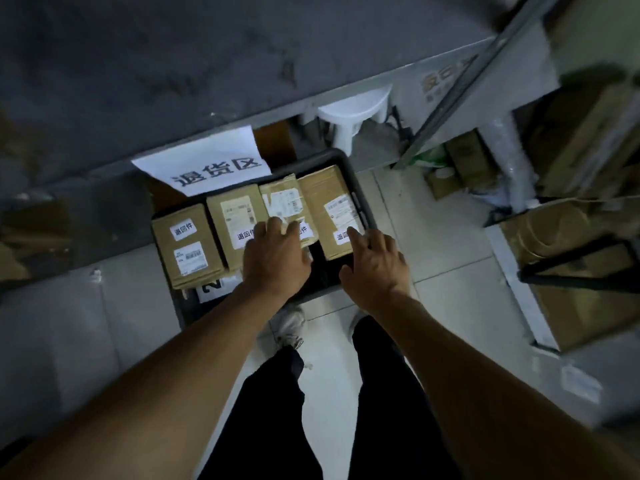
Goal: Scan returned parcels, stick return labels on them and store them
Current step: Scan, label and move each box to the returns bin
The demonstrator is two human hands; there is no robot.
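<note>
Several cardboard parcels with white shipping labels and return stickers lie side by side in a dark bin on the floor. My left hand lies flat with straight fingers over the near ends of the second parcel and the third parcel. My right hand touches the near end of the rightmost parcel with extended fingers, by its return sticker. The leftmost parcel lies untouched. A white paper sign with large characters hangs above the bin.
The dark edge of a table runs above the bin. A white plastic stool stands behind it. Metal shelving with cardboard boxes and rolls fills the right side. My legs and shoes stand on pale floor tiles just before the bin.
</note>
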